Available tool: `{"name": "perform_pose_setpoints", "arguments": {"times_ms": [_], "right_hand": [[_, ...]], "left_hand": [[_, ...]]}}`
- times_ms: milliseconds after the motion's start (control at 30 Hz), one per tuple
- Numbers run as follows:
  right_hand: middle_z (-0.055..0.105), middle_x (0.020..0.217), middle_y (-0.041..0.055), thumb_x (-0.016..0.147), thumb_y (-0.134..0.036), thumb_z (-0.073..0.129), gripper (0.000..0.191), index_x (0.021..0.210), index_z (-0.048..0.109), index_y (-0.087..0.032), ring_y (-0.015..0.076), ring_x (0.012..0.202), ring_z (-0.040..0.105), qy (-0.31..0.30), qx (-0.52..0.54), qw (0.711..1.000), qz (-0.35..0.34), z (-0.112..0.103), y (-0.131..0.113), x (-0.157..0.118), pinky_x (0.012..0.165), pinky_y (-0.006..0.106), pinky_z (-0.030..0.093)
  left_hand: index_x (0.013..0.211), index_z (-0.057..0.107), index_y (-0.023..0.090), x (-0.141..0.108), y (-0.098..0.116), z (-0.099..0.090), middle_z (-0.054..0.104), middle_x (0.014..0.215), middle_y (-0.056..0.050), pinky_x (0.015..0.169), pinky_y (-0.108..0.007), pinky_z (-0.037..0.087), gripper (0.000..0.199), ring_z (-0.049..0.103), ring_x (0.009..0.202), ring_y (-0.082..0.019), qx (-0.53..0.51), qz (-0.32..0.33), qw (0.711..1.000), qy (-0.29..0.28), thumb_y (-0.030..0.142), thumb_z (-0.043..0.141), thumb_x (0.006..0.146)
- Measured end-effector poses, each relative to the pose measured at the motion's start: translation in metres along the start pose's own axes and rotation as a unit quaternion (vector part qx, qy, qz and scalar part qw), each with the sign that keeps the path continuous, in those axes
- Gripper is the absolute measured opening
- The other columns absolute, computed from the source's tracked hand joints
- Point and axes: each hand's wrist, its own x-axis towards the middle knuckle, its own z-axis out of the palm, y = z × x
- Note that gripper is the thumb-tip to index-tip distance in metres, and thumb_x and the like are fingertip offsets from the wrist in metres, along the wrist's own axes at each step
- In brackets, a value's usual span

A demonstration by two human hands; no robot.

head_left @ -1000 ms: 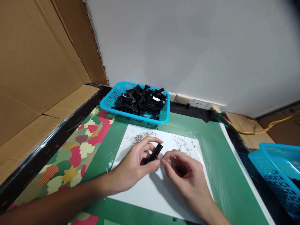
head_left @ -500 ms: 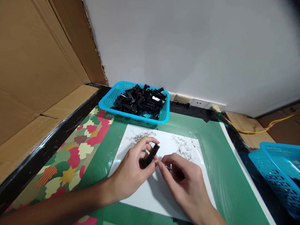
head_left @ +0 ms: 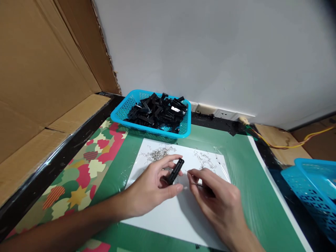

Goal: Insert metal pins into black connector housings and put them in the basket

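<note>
A black plastic part (head_left: 175, 171) is held tilted in my left hand (head_left: 154, 185), its fingers curled behind it and the thumb below. To the right, apart from the part, my right hand (head_left: 217, 196) is closed in a pinch on a thin metal tool (head_left: 197, 184), most of which is hidden by the palm. Both hands are over a white sheet (head_left: 162, 217). Beyond them on the sheet lie a dense pile of tiny metal pieces (head_left: 159, 153) at the left and a looser scatter of similar pieces (head_left: 204, 159) at the right.
A blue basket (head_left: 151, 132) filled with black parts stands behind the sheet, near the wall. Another blue basket (head_left: 309, 189) is at the right edge. Cardboard (head_left: 47, 70) rises at the left. Wall sockets (head_left: 223, 113) and a plug with yellow and red wires (head_left: 244, 120) sit at the back right.
My right hand has moved right, away from the black part. My left thumb has opened away from the part, which has shifted slightly right and turned a little.
</note>
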Motion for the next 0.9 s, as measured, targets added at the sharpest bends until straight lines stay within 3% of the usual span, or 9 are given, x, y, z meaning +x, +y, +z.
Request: {"name": "perform_pose_setpoints", "arguments": {"times_ms": [67,167,300,433,567,733,900], "right_hand": [[0.063,0.077,0.0008,0.104,-0.018,0.056,0.012,0.104,0.068,-0.021,0.0124,0.056,0.052,-0.003,-0.013,1.0,0.004,-0.006,0.005,0.002,0.054,0.026,0.041],[0.061,0.077,0.0009,0.107,-0.02,0.053,0.015,0.105,0.067,-0.021,0.0129,0.057,0.052,-0.036,-0.014,0.999,0.012,-0.014,0.01,0.005,0.055,0.026,0.041],[0.064,0.077,0.0015,0.107,-0.023,0.053,0.017,0.101,0.068,-0.021,0.0137,0.058,0.055,-0.081,-0.007,0.996,0.022,-0.022,0.014,0.008,0.054,0.027,0.041],[0.066,0.072,-0.0006,0.104,-0.03,0.058,0.018,0.095,0.072,-0.022,0.0132,0.055,0.053,-0.111,0.01,0.992,0.066,-0.029,0.013,0.011,0.053,0.027,0.04],[0.064,0.069,-0.0004,0.106,-0.033,0.055,0.028,0.086,0.072,-0.022,0.014,0.056,0.05,-0.166,0.012,0.981,0.1,-0.032,0.011,0.013,0.054,0.028,0.038],[0.069,0.075,-0.0001,0.105,-0.034,0.056,0.025,0.09,0.074,-0.025,0.0149,0.06,0.055,-0.201,-0.033,0.974,0.102,-0.032,0.012,0.013,0.057,0.028,0.039],[0.071,0.075,-0.0004,0.102,-0.034,0.059,0.021,0.092,0.076,-0.027,0.0159,0.061,0.059,-0.197,-0.07,0.973,0.094,-0.03,0.013,0.013,0.057,0.028,0.038]], "left_hand": [[0.155,0.047,0.03,-0.001,0.0,0.0,0.056,0.142,-0.015,0.06,-0.023,0.043,0.068,0.06,0.079,-0.011,-0.041,-0.025,0.998,-0.03,0.033,0.078,0.095],[0.159,0.042,0.028,-0.005,0.001,0.004,0.063,0.132,-0.015,0.056,-0.024,0.04,0.073,0.049,0.063,-0.006,-0.076,-0.056,0.993,-0.076,0.038,0.077,0.096],[0.159,0.042,0.029,-0.008,0.002,0.011,0.07,0.115,-0.009,0.049,-0.022,0.031,0.086,0.045,0.059,-0.007,-0.07,-0.115,0.99,-0.044,0.041,0.086,0.087],[0.14,0.059,0.023,-0.006,0.006,0.013,0.075,0.085,-0.001,0.053,-0.022,0.032,0.067,0.048,0.058,-0.008,0.004,-0.113,0.994,0.001,0.032,0.09,0.081],[0.113,0.054,0.022,-0.006,0.006,0.01,0.074,0.072,0.001,0.064,-0.024,0.042,0.046,0.062,0.069,-0.014,0.003,-0.095,0.995,-0.005,0.031,0.087,0.083],[0.094,0.043,0.025,-0.007,-0.002,0.006,0.063,0.061,0.007,0.049,-0.022,0.025,0.049,0.045,0.054,-0.009,-0.009,-0.112,0.993,-0.021,0.04,0.088,0.083],[0.091,0.045,0.024,-0.007,-0.004,0.005,0.061,0.062,0.008,0.049,-0.021,0.025,0.045,0.042,0.055,-0.009,-0.015,-0.112,0.992,-0.052,0.038,0.087,0.086]]}}
